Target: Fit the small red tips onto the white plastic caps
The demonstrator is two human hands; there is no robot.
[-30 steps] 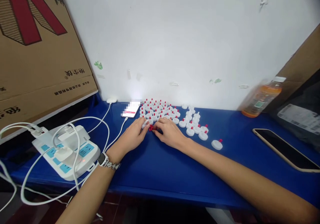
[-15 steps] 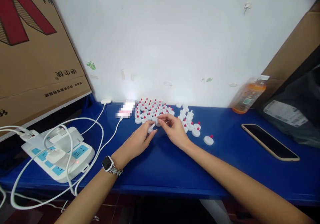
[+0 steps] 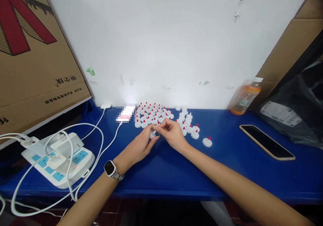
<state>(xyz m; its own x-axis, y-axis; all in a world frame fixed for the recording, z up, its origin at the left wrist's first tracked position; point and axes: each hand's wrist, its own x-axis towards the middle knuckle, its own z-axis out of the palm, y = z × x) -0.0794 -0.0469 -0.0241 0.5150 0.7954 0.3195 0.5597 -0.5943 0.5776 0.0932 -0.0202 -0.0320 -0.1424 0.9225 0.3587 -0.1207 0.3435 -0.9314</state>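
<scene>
Blue table [image 3: 227,172] against a white wall, with rows of white caps with red tips [image 3: 151,113] at the back. My left hand [image 3: 140,145] and right hand [image 3: 171,133] meet just in front of them, fingertips pinched together on one small white cap [image 3: 152,134]. I judge it best to steady the cap with the left and work with the right, elbows off the neighbouring rows. A second ago both hands lay lower, over a red piece on the table.

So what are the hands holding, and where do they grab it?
Both the left hand and right hand pinch one small white cap at its edges with their fingertips, just above the blue table.
</scene>
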